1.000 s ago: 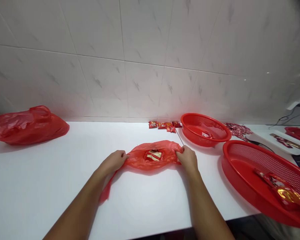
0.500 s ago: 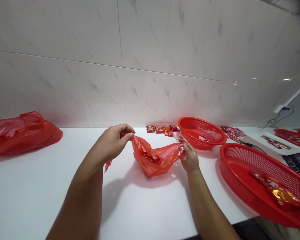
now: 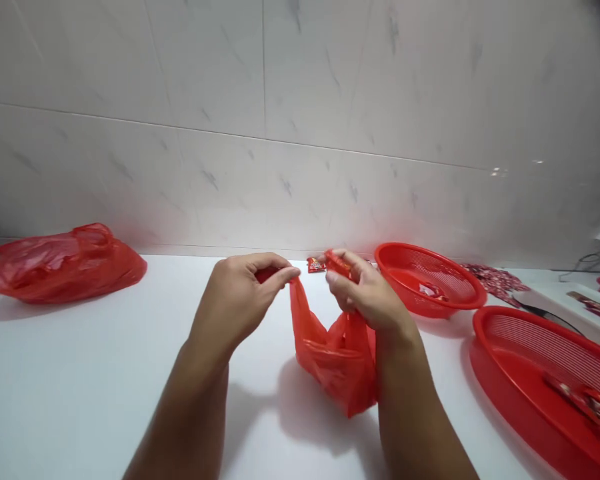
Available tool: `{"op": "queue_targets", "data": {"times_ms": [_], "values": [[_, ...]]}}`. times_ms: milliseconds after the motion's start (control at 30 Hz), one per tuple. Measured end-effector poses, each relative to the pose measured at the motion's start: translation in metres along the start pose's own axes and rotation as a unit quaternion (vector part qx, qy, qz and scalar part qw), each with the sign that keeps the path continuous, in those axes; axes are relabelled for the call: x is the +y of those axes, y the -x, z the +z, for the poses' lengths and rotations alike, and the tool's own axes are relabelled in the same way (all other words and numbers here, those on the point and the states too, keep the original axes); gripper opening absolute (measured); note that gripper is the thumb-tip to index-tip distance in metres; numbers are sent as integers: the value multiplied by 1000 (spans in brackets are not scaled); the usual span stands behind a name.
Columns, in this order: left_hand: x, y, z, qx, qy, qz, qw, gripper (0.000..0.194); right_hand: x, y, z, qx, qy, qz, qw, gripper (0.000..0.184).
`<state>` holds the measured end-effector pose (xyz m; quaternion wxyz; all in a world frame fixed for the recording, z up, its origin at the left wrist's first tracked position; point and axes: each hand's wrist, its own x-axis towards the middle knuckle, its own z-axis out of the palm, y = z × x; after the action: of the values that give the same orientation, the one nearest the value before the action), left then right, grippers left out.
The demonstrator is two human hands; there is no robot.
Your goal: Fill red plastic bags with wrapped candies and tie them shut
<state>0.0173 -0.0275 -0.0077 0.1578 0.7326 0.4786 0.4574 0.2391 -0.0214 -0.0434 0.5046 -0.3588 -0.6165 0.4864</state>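
Observation:
Between my hands hangs a thin red plastic bag (image 3: 335, 370), its bottom sagging over the white table and its shadow falling below. My left hand (image 3: 245, 297) pinches one top corner of the bag between thumb and fingers. Gathered in my right hand (image 3: 373, 293) is the other top part, its bunched end poking out above the fingers. The bag's contents are hidden by the folded plastic. Just behind my right hand, by the wall, lies a small red packet (image 3: 316, 265); my fingers cover other packets in that row.
A round red basket (image 3: 430, 308) holds a small wrapped item. Nearer, a large oval red basket (image 3: 505, 390) contains shiny red packets. Another full red plastic bag (image 3: 65, 267) rests at left. A patterned red-and-white heap (image 3: 497, 279) and a white tray (image 3: 550, 301) are at far right. A tiled wall (image 3: 220, 187) closes the back.
My hands have come closer together, drawing in the bag's wide mouth. My right hand now grips a gathered bunch. The scene has shifted right in view.

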Motion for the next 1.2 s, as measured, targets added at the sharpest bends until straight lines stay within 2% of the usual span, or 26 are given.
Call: {"op": "queue_targets", "data": {"times_ms": [100, 200, 267, 300, 367, 400, 433, 467, 500, 533, 600, 667, 733, 800, 833, 900, 967, 1067, 1133, 1200], "values": [[6, 4, 8, -38, 68, 42, 996, 17, 3, 4, 18, -113, 114, 20, 987, 40], [8, 4, 16, -98, 102, 61, 988, 16, 11, -1, 34, -143, 176, 2, 974, 12], [5, 3, 18, -109, 101, 59, 987, 14, 16, -7, 36, -151, 157, 19, 976, 20], [3, 2, 18, -106, 93, 52, 989, 28, 19, -10, 35, -152, 128, 34, 979, 24], [-4, 0, 18, -122, 68, 28, 990, 78, 22, -12, 29, -122, 53, 61, 989, 30], [-9, -1, 18, -153, 58, 11, 987, 102, 23, -12, 25, -98, 22, 71, 992, 35], [-13, -3, 20, -193, 58, -5, 980, 118, 24, -11, 21, -78, 0, 80, 994, 42], [-17, -5, 22, -234, 72, -17, 969, 124, 24, -10, 17, -67, -13, 85, 994, 50], [-21, -8, 25, -272, 99, -22, 957, 119, 24, -9, 13, -71, -15, 85, 994, 56], [-24, -11, 29, -303, 136, -17, 943, 106, 24, -7, 8, -88, -14, 76, 993, 61], [-29, -18, 38, -348, 201, 0, 916, 64, 21, -3, -2, -140, -11, 35, 989, 65], [-32, -25, 44, -383, 217, -12, 898, 27, 16, 1, -13, -196, 2, 0, 981, 63], [-33, -30, 45, -398, 208, -50, 892, 13, 10, 6, -24, -239, 52, -4, 970, 57], [-32, -31, 44, -393, 218, -80, 890, 12, 7, 10, -33, -237, 154, 13, 959, 45], [-32, -30, 43, -390, 230, -91, 887, 12, 6, 11, -35, -216, 216, 17, 952, 38], [-30, -29, 42, -379, 251, -118, 883, 15, 9, 10, -36, -142, 331, -1, 933, 30], [-30, -27, 45, -348, 268, -156, 885, 27, 14, 5, -32, -65, 414, -48, 907, 27], [-29, -25, 51, -282, 302, -192, 890, 44, 21, -5, -19, -4, 448, -122, 886, 23], [-29, -25, 54, -259, 305, -188, 897, 52, 23, -9, -11, -7, 433, -142, 890, 24], [-28, -26, 55, -256, 292, -163, 907, 54, 22, -10, -6, -23, 404, -129, 905, 24]]}}
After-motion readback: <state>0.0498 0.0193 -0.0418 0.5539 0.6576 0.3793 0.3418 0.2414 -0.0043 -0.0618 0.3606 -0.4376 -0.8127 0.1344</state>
